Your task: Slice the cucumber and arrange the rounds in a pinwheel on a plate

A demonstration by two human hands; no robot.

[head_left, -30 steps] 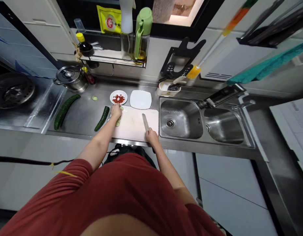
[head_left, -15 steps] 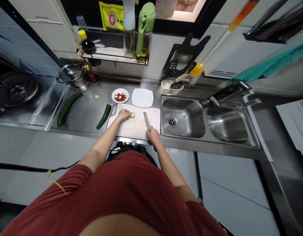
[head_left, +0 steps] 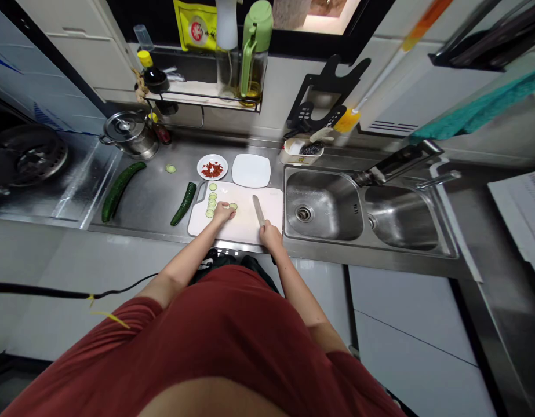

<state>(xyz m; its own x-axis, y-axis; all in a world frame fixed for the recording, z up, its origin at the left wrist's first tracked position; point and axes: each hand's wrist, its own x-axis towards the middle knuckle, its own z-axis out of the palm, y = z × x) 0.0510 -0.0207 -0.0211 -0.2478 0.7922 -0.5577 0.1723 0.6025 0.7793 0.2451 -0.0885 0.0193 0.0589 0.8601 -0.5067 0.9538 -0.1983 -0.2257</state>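
My left hand (head_left: 224,213) is over the white cutting board (head_left: 245,229), its fingers pinched at the edge of a round cucumber slice (head_left: 233,206). To its left, several cucumber slices (head_left: 211,204) form a row along the board's left side. A knife (head_left: 258,210) is gripped by the handle in my right hand (head_left: 270,236), low on the board's right side. Its blade points away from me and lies apart from the slice. A cut cucumber (head_left: 183,204) rests on the counter just left of the board.
Behind the board stand a plate of chopped red pieces (head_left: 213,169) and a white square plate (head_left: 251,171). A whole cucumber (head_left: 120,191), a cucumber end (head_left: 170,168) and a steel pot (head_left: 130,134) are farther left. The double sink (head_left: 323,205) adjoins on the right.
My left hand has shifted toward me and slightly right, uncovering the row of slices. The slice at its fingertips moved slightly nearer. The right hand and knife stay nearly still.
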